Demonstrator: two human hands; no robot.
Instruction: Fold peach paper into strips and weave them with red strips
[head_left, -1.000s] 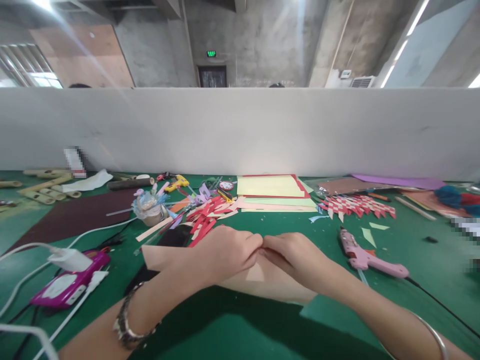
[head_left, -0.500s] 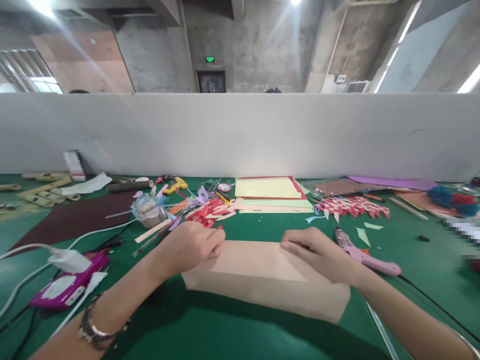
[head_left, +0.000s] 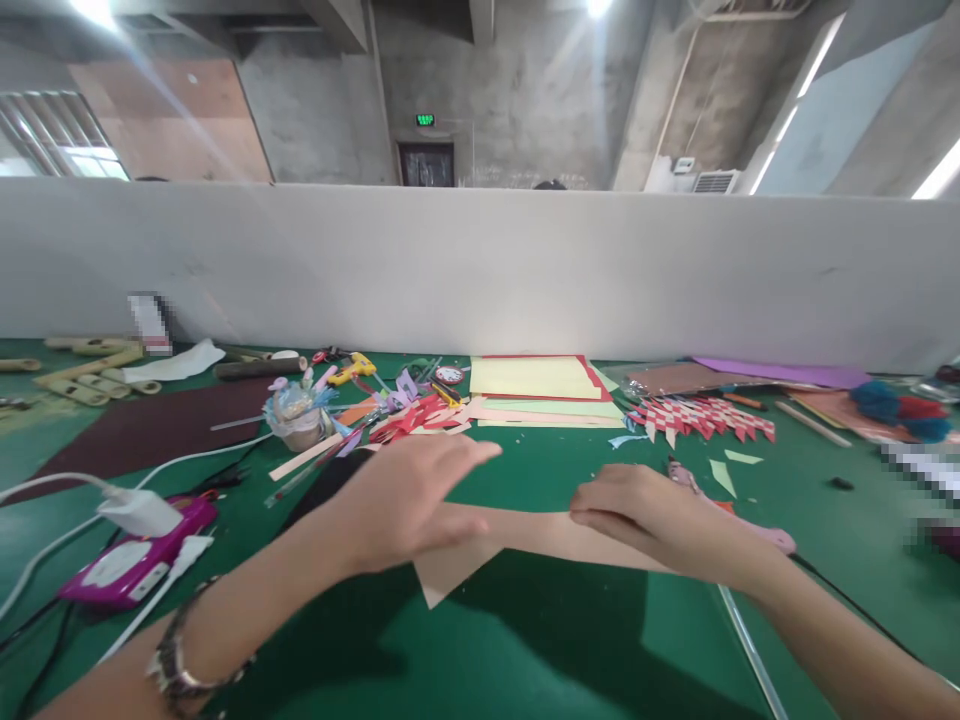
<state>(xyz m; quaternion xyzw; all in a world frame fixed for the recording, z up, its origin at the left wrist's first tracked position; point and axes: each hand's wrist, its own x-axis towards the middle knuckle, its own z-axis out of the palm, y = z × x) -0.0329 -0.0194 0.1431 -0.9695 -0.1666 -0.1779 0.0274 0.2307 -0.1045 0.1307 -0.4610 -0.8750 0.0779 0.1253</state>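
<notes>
- fingers of the left hand point(head_left: 409, 500) have come away from the paper's far edge and spread since half a second ago, while the peach paper point(head_left: 540, 533) has tipped to a narrow band with one corner hanging.
- near left, a beaded bracelet point(head_left: 176, 650) circles the left wrist; near right, a clear rod point(head_left: 750, 650) lies on the green table point(head_left: 487, 670).
- at near centre the paper spans between both hands, held above the table; the left thumb lies over its left end, but i cannot tell whether it presses there.
- the right hand point(head_left: 641, 510) is curled, pinching the paper's right part.
- to the left sits a magenta box point(head_left: 139, 555) with a white plug; to the right, a pink glue gun point(head_left: 765, 535), partly hidden by the right hand.
- farther off lie red strips point(head_left: 412, 415) left of centre, yellow sheets point(head_left: 529, 377) at centre and red-and-white woven paper point(head_left: 705, 417) right.
- at the far side stands a white partition point(head_left: 480, 270).
</notes>
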